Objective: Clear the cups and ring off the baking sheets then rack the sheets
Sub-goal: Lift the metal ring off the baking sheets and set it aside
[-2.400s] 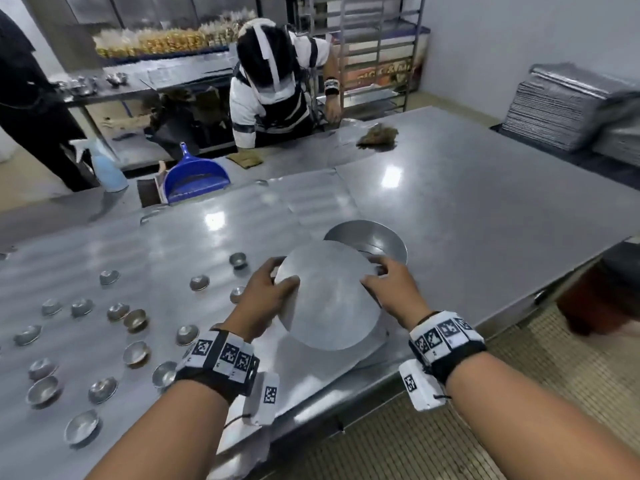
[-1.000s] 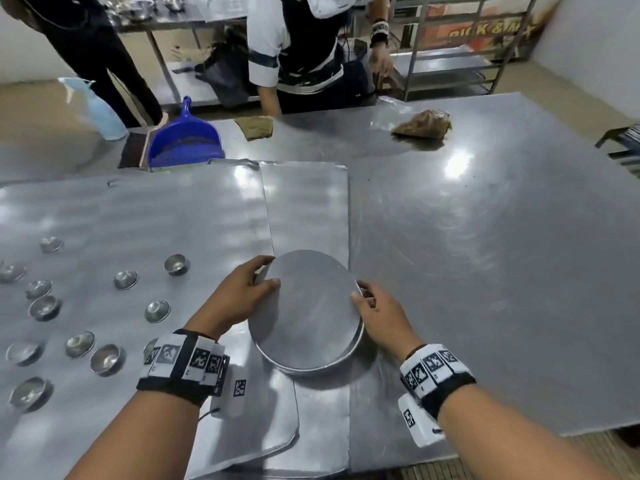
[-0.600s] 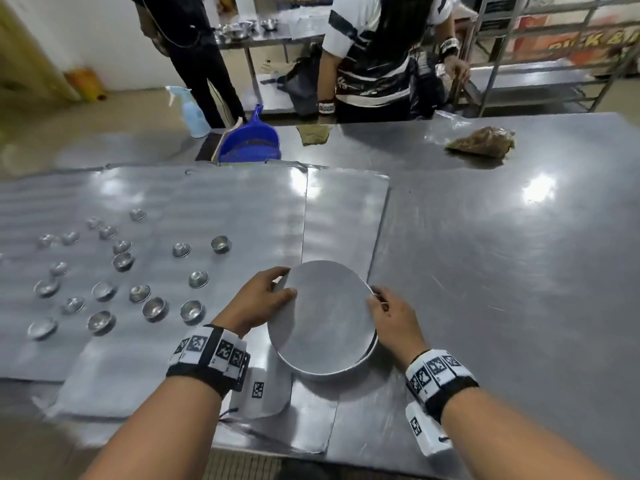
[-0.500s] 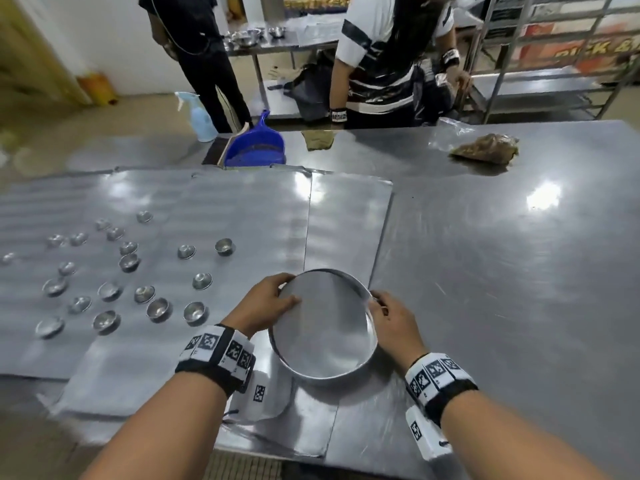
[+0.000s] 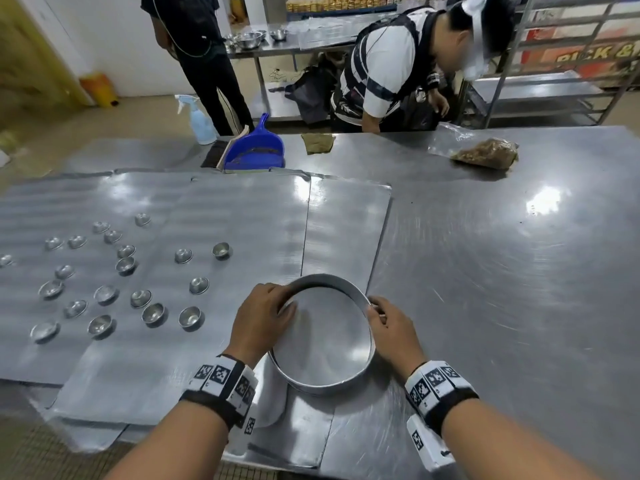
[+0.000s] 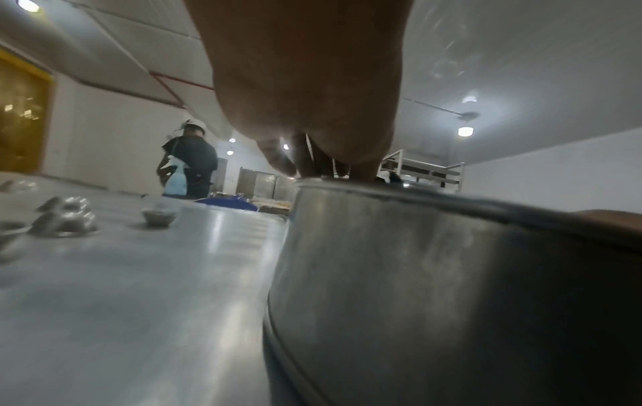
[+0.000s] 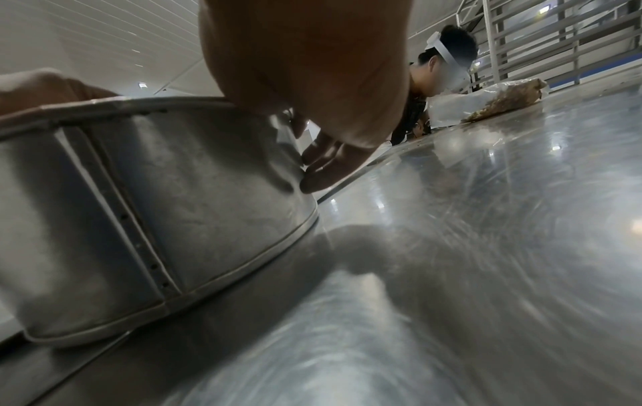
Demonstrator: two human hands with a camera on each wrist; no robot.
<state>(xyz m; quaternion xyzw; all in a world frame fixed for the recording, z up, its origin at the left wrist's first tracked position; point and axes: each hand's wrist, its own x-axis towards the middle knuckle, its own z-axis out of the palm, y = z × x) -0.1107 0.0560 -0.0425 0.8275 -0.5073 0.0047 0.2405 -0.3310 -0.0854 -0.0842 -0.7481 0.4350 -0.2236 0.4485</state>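
A round metal ring (image 5: 323, 384) with a flat disc lying inside it stands at the table's near edge, partly on the right baking sheet (image 5: 346, 220). My left hand (image 5: 266, 315) grips its left rim, fingers hooked over the top. My right hand (image 5: 382, 322) holds the right rim, with fingers (image 7: 323, 175) against the outer wall of the ring (image 7: 156, 206). In the left wrist view my fingertips (image 6: 309, 164) touch the ring's (image 6: 416, 261) top edge. Several small metal cups (image 5: 152, 313) stand scattered on the overlapping sheets (image 5: 225, 220) to the left.
Along the far edge lie a blue dustpan (image 5: 254, 150), a spray bottle (image 5: 199, 119), a folded cloth (image 5: 317, 142) and a bag of brown crumbs (image 5: 485, 154). Two people (image 5: 391, 64) stand behind the table. A metal rack (image 5: 554, 88) is at the back right. Bare steel tabletop (image 5: 502, 289) spreads right.
The flat disc I held above the ring has gone down inside it, and the ring's wall now stands above it. Both hands stay on its sides.
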